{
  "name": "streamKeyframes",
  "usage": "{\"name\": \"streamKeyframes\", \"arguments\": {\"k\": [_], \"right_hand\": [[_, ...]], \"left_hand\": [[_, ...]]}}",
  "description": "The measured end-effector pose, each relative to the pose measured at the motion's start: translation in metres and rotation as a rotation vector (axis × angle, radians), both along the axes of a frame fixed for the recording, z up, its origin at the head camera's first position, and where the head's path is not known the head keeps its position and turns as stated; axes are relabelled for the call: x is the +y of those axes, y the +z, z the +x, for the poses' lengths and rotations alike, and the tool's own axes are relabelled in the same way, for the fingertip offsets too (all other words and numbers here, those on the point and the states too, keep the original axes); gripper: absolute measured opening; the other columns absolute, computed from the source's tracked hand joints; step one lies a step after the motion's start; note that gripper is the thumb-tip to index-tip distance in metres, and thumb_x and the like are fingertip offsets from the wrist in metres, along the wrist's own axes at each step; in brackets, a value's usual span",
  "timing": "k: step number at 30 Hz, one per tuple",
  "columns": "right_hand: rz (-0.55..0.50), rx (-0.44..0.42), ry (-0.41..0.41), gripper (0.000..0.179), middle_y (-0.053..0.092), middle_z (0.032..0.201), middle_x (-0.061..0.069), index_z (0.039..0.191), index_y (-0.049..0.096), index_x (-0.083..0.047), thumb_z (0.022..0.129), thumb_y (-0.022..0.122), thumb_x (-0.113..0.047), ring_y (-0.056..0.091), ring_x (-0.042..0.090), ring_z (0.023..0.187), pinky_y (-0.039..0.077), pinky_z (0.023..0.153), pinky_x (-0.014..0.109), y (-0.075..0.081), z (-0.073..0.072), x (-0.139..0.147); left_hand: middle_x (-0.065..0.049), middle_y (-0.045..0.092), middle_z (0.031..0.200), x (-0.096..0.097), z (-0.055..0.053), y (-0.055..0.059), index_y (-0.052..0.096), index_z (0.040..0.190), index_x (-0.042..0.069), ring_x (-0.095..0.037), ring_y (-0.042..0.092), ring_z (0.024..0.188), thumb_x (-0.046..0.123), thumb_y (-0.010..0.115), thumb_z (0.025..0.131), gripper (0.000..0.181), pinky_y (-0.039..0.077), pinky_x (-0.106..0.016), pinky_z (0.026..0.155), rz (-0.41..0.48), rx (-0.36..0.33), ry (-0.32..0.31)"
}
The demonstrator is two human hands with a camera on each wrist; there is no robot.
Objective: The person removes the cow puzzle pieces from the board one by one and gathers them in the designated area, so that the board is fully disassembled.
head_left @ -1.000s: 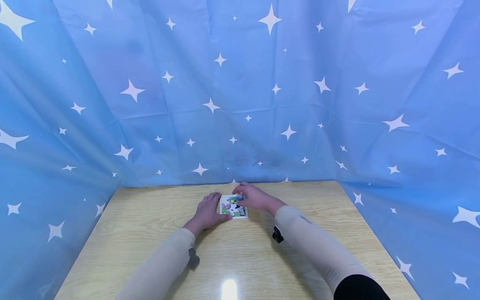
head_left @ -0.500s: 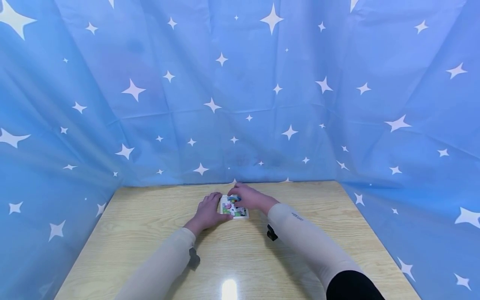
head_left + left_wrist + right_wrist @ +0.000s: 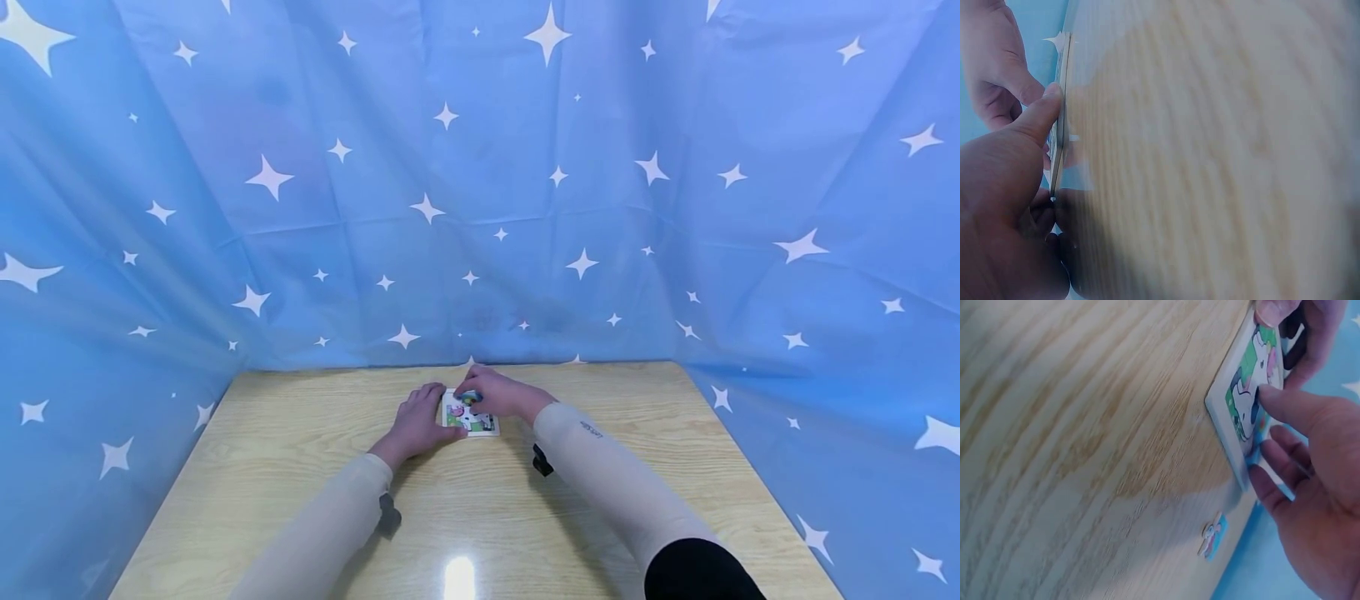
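A small jigsaw puzzle board with a white frame and a cow picture lies near the table's far edge. My left hand grips its left side, thumb at the front edge and fingers toward the back corner. Over the upper part of the board, my right hand pinches a mostly blue puzzle piece, which looks tilted against the picture. The right wrist view has the right thumb over the cow and the other fingers by the far edge, covering most of that piece. Only the board's thin edge shows in the left wrist view.
A loose puzzle piece with blue on it lies on the wooden table beyond the board's right side; the right hand hides it in the head view. A blue curtain with white stars hangs behind and along both sides.
My right hand has shifted slightly left over the board, and the blue piece under its fingers has turned and tilted. The left hand keeps its place on the board.
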State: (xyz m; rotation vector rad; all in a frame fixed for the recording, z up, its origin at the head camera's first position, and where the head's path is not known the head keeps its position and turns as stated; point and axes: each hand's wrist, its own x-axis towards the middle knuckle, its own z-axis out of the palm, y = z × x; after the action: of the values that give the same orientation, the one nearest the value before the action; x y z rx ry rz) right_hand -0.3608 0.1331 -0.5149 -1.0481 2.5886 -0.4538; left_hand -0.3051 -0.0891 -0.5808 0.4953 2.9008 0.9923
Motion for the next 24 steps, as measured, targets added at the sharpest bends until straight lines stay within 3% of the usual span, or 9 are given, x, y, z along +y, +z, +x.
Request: {"name": "streamKeyframes", "arguments": {"k": [11,24], "right_hand": [[-0.016,-0.022,-0.003,0.039,0.057,0.135,0.009,0.147,0.072,-0.014,0.107,0.075,-0.012,0.058,0.023,0.118,0.054,0.102,0.041,-0.0039,-0.0045,0.002],[-0.051,-0.034,-0.022,0.039,0.058,0.134,0.013,0.144,0.072,-0.011,0.106,0.075,-0.006,0.058,0.025,0.119,0.053,0.105,0.046,-0.0008,0.0002,0.0022]], "left_hand": [[-0.017,0.043,0.171,-0.0013,-0.0004,-0.0011,0.045,0.166,0.002,-0.045,0.035,0.158,0.06,0.086,0.091,0.104,0.03,-0.069,0.126,-0.002,0.006,-0.002],[-0.017,0.043,0.171,-0.0024,-0.0017,-0.0048,0.045,0.166,0.001,-0.045,0.037,0.157,0.058,0.088,0.09,0.104,0.03,-0.071,0.124,0.021,0.023,-0.015]]}}
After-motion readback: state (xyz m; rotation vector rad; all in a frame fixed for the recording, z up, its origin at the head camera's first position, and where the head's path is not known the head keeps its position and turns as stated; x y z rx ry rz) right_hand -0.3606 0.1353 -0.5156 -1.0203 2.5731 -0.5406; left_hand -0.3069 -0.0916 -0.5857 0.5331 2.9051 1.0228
